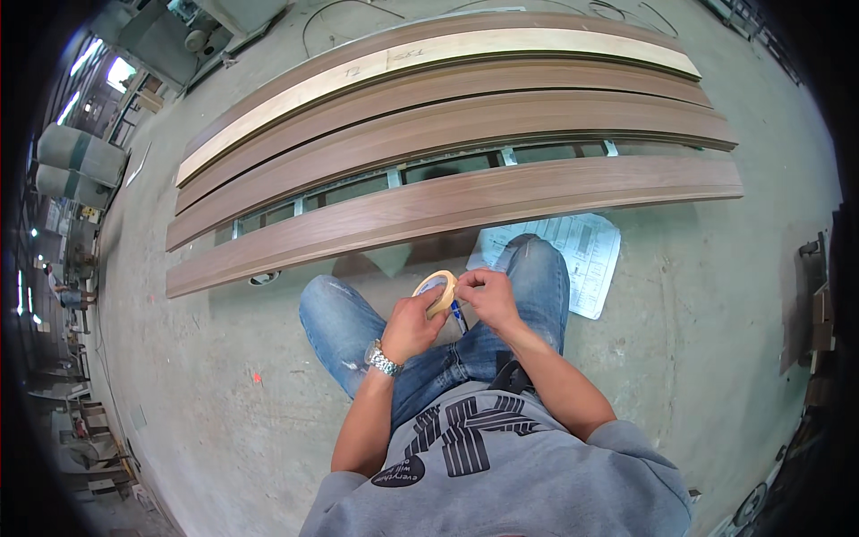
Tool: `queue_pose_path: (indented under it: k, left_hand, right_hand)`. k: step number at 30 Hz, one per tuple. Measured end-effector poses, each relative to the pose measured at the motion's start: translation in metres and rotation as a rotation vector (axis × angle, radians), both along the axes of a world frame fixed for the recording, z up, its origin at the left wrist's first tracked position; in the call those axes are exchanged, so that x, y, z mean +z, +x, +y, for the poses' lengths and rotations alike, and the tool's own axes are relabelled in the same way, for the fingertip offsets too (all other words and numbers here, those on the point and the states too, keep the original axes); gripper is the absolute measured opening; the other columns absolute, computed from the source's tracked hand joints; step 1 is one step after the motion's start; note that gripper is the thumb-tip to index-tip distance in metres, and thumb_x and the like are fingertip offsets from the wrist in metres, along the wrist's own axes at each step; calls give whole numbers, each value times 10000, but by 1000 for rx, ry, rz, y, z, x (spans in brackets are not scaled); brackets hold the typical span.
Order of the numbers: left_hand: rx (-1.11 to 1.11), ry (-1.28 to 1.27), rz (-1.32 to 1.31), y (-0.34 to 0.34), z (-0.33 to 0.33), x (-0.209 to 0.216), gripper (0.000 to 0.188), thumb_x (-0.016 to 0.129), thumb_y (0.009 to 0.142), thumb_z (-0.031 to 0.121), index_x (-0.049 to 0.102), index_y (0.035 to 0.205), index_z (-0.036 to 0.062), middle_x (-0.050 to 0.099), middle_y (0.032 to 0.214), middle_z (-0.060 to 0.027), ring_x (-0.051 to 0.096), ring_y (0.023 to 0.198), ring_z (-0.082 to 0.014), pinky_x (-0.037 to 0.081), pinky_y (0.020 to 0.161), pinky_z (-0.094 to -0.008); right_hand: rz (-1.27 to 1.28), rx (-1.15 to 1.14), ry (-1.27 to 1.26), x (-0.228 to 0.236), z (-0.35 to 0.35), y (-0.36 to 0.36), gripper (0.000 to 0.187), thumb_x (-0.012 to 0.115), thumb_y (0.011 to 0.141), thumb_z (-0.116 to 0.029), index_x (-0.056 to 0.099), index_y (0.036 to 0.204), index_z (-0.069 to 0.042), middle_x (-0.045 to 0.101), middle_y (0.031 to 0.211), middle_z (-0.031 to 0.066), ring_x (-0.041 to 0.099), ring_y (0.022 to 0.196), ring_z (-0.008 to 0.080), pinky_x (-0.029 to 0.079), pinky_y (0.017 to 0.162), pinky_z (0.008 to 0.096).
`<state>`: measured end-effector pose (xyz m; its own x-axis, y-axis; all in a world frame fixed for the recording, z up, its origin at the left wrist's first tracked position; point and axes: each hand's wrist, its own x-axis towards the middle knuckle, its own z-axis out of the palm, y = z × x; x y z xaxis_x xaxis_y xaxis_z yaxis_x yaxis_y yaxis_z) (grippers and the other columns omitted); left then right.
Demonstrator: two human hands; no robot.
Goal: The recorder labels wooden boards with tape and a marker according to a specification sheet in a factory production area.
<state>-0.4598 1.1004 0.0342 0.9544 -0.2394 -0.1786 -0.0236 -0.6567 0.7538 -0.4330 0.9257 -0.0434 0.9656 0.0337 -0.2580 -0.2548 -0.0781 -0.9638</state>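
My left hand (pixel 413 326) is closed around a cream roll of masking tape (pixel 445 303), held tilted above my lap. A watch with a metal band sits on that wrist. My right hand (pixel 491 301) has its thumb and fingers pinched together at the right edge of the roll, touching the tape; how much of the tape's end is between them is too small to tell. Just below the roll, a blue-and-white pen-like thing (pixel 459 317) shows between my thighs. Ahead of my knees lies a long brown wooden board (pixel 465 200).
Beyond it, more brown boards (pixel 447 121) and one pale board (pixel 429 54) lie side by side on a metal frame (pixel 394 178). Printed sheets (pixel 586 259) lie on the floor under my right knee. Machinery (pixel 161 45) stands far left. Cables (pixel 358 7) trail behind the boards.
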Motion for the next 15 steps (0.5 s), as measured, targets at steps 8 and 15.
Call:
queue_pose_path:
  k: [8, 15]
  left_hand:
    - [-57, 42, -81, -1, -7, 1, 406, 704, 814, 170, 654, 1200, 57, 662, 916, -268, 651, 872, -429, 524, 761, -446]
    - [23, -28, -106, -5, -5, -16, 348, 720, 855, 247, 689, 1113, 15, 708, 829, -202, 695, 718, -317, 519, 647, -389]
  right_hand:
    - [397, 164, 362, 4, -15, 7, 134, 779, 778, -120, 705, 797, -9, 637, 714, 19, 571, 669, 109, 448, 603, 263]
    - [130, 9, 246, -17, -7, 4, 144, 767, 793, -101, 670, 762, 1, 610, 689, 23, 578, 646, 132, 453, 581, 291]
